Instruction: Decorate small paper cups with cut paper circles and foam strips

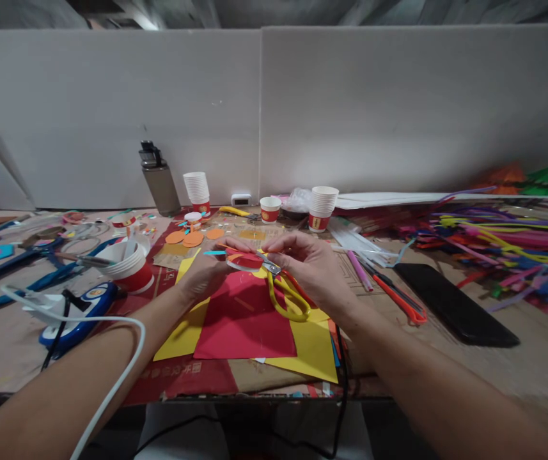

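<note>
Both my hands meet above the middle of the table. My left hand [213,265] is closed on a small red paper piece [245,260], with a strip of light blue beside its fingers. My right hand [305,259] is closed around the upper part of yellow-handled scissors [287,300], whose metal pivot shows near the red piece. The yellow handle loop hangs below the fingers. Under the hands lies a red sheet [245,326] on top of yellow sheets [309,354]. Some fingertips are hidden behind the hands.
White-and-red paper cups [127,265] and a blue device [82,319] with a white cable stand left. Orange discs [193,239], a bottle [161,185] and cup stacks [322,207] are behind. Right are orange-handled scissors [401,300], a black phone [453,303] and colourful pipe cleaners [518,249].
</note>
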Demonstrator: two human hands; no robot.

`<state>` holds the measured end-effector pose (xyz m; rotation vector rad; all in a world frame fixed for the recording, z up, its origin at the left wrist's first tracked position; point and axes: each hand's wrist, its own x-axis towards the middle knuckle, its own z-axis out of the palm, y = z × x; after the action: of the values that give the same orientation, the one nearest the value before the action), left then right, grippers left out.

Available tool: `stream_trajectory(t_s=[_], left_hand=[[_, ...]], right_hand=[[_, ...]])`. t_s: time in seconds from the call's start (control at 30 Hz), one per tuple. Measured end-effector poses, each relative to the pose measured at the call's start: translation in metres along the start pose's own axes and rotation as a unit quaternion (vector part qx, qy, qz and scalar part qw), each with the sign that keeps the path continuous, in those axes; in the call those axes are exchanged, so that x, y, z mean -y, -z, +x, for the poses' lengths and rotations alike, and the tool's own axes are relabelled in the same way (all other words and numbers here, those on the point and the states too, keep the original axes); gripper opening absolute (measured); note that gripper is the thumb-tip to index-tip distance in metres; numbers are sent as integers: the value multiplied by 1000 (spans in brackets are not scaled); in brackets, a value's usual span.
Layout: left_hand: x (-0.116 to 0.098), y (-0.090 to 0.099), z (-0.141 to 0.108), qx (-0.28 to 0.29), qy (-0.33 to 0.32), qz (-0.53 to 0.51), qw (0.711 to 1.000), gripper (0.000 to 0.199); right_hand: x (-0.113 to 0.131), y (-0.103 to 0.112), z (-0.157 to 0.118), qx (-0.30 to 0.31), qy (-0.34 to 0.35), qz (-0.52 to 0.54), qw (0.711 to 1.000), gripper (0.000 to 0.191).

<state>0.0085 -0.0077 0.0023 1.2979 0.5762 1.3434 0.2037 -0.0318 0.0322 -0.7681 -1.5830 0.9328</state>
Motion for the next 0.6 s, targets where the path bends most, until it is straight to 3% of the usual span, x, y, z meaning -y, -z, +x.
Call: stream_trajectory(t_s=[0.6], left_hand=[[-1,-1,-1,-25,33,-18,999,28]], right_hand=[[-2,-1,-1,28,13,-26,999,9]])
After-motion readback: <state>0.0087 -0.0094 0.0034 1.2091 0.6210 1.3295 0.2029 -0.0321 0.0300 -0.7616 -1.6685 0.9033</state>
